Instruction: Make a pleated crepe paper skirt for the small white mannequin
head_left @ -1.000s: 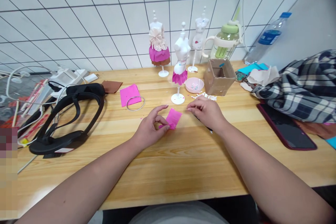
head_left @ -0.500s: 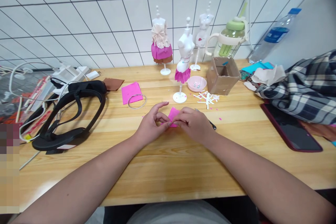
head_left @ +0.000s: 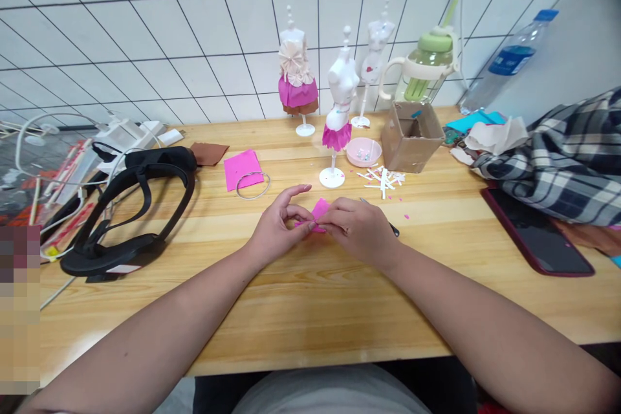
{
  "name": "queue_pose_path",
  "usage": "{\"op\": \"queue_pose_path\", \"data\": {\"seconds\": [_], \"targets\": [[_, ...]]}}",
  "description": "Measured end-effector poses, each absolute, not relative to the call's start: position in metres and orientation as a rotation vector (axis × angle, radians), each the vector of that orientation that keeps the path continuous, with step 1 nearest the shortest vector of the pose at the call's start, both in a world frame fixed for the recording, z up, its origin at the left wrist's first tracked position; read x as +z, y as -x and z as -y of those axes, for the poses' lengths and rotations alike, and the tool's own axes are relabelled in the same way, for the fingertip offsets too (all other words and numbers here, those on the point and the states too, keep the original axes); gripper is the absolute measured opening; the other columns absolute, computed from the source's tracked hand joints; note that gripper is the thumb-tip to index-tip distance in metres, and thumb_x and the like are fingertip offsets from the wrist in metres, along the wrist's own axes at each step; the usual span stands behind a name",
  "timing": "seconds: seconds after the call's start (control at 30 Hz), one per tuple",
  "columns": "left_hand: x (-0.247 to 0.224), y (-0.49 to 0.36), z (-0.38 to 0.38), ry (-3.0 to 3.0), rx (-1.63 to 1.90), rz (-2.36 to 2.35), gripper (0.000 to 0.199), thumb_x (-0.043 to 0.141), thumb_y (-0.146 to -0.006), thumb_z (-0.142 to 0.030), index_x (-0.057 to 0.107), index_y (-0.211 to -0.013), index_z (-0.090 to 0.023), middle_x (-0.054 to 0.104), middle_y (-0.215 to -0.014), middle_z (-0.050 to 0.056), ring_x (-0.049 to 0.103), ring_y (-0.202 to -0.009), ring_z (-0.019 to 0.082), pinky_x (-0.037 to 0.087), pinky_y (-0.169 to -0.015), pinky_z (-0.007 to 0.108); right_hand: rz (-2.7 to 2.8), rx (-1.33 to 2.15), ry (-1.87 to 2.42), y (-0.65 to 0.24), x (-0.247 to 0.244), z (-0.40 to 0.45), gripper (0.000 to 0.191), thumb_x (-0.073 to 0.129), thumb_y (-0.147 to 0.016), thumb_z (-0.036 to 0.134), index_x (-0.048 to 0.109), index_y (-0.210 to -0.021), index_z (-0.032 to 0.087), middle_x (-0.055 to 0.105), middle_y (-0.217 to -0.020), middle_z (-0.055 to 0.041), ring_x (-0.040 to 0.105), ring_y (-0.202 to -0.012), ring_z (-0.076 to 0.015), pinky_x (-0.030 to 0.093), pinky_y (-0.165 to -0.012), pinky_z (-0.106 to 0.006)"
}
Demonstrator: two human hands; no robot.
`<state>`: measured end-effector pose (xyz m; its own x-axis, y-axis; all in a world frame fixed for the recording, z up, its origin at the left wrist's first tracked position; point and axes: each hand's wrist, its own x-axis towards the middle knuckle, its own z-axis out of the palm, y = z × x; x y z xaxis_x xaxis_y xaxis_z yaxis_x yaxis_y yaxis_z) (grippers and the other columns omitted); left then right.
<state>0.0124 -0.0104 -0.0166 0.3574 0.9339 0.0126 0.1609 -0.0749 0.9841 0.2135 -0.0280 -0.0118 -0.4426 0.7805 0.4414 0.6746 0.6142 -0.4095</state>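
Between my hands is a small pink piece of thin paper or cloth [head_left: 321,208], just above the table. My left hand [head_left: 283,218] pinches its lower edge with the thumb and curled fingers, while the index finger points outward. From the other side my right hand [head_left: 356,226] pinches the same edge, its fingers closed and partly hiding the piece. A black-ended tool [head_left: 394,230] lies partly under my right hand. Just beyond stands a white mini mannequin [head_left: 343,81] in a pink ruffled skirt [head_left: 336,136].
Behind are a dressed mannequin [head_left: 297,71], another mannequin [head_left: 377,45], a pink dish [head_left: 363,152], white strips [head_left: 383,181] and a cardboard box [head_left: 412,142]. Left lie a pink sheet [head_left: 240,167], a metal ring [head_left: 253,196] and a black headset [head_left: 140,213]; right, a phone [head_left: 536,229].
The pink piece has turned slightly, and more of it shows by my left thumb. Both hands keep their pinch in nearly the same place. The view has shifted a little.
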Motion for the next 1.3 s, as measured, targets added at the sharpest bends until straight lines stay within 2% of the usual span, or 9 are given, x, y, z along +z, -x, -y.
{"op": "queue_pose_path", "data": {"seconds": [0.27,0.47,0.7,0.87,0.97,1.03,1.13,1.2,1.3], "targets": [[-0.015,-0.011,0.012,-1.592,0.918,-1.074,0.071,0.072,-0.079,-0.026,0.039,-0.141,-0.021,0.069,-0.077,0.0,0.068,-0.076,0.016,0.052,-0.072,0.026,2.067,0.517,1.236,-0.217,-0.012,0.02,0.019,0.062,-0.086,0.017,0.078,-0.093,0.025,0.071,-0.085,-0.0009,0.061,-0.072,-0.0123,0.042,-0.065,-0.024],[-0.014,-0.012,0.016,-1.844,0.919,-1.129,0.066,0.07,-0.081,-0.026,0.041,-0.14,-0.022,0.072,-0.078,0.001,0.07,-0.08,0.018,0.052,-0.081,0.031,1.955,0.971,1.326,-0.214,-0.006,0.02,0.024,0.067,-0.084,0.038,0.077,-0.098,0.023,0.073,-0.081,-0.0012,0.058,-0.061,-0.0108,0.044,-0.06,-0.024],[-0.012,-0.013,0.019,-1.905,0.901,-1.122,0.063,0.069,-0.083,-0.03,0.042,-0.139,-0.022,0.071,-0.078,0.001,0.069,-0.081,0.018,0.052,-0.083,0.032,1.895,1.065,1.36,-0.21,-0.003,0.021,0.011,0.068,-0.079,0.026,0.077,-0.084,0.022,0.068,-0.065,0.0023,0.053,-0.057,-0.0096,0.038,-0.055,-0.022],[-0.009,-0.006,0.02,-1.546,0.772,-0.795,0.08,0.072,-0.081,-0.041,0.029,-0.147,-0.026,0.072,-0.113,0.012,0.067,-0.109,0.025,0.05,-0.094,0.038,1.761,1.416,1.213,-0.227,0.009,0.018,0.013,0.071,-0.075,0.03,0.073,-0.079,0.018,0.068,-0.07,0.001,0.055,-0.061,-0.0101,0.04,-0.058,-0.022],[-0.009,-0.002,0.018,-1.24,0.631,-0.598,0.089,0.065,-0.076,-0.065,0.033,-0.148,-0.023,0.075,-0.1,0.014,0.073,-0.09,0.029,0.054,-0.079,0.039,1.608,1.801,1.057,-0.242,0.017,0.015,0.017,0.075,-0.068,0.031,0.069,-0.076,0.016,0.065,-0.069,0.0017,0.051,-0.056,-0.0077,0.037,-0.051,-0.02],[-0.011,-0.001,0.014,-1.106,0.634,-0.587,0.088,0.054,-0.077,-0.074,0.041,-0.144,-0.02,0.076,-0.09,0.013,0.072,-0.074,0.027,0.054,-0.069,0.037,1.476,1.948,1.075,-0.246,0.018,0.014,0.021,0.076,-0.066,0.032,0.065,-0.075,0.017,0.059,-0.063,0.0044,0.041,-0.047,-0.0052,0.028,-0.041,-0.019],[-0.014,0.001,0.005,-1.136,0.856,-0.743,0.069,0.059,-0.084,-0.06,0.045,-0.138,-0.021,0.074,-0.09,0.008,0.07,-0.081,0.022,0.053,-0.079,0.035,1.447,1.852,1.271,-0.242,0.01,0.011,0.019,0.073,-0.069,0.032,0.063,-0.074,0.017,0.054,-0.058,0.0063,0.035,-0.043,-0.0045,0.023,-0.039,-0.019],[-0.016,0.0,0.001,-1.307,0.947,-0.857,0.066,0.065,-0.084,-0.049,0.042,-0.139,-0.021,0.073,-0.093,0.007,0.068,-0.095,0.021,0.048,-0.091,0.035,1.585,1.591,1.437,-0.235,-0.001,0.009,0.012,0.07,-0.072,0.027,0.065,-0.073,0.017,0.058,-0.059,0.0044,0.044,-0.047,-0.0064,0.031,-0.044,-0.019],[-0.017,-0.003,0.002,-1.628,0.855,-0.969,0.072,0.069,-0.082,-0.041,0.036,-0.143,-0.021,0.071,-0.11,0.01,0.063,-0.112,0.023,0.042,-0.101,0.039,1.821,1.271,1.531,-0.224,-0.016,0.008,0.004,0.067,-0.075,0.021,0.07,-0.074,0.018,0.067,-0.066,0.001,0.057,-0.06,-0.0106,0.04,-0.055,-0.021]]}}
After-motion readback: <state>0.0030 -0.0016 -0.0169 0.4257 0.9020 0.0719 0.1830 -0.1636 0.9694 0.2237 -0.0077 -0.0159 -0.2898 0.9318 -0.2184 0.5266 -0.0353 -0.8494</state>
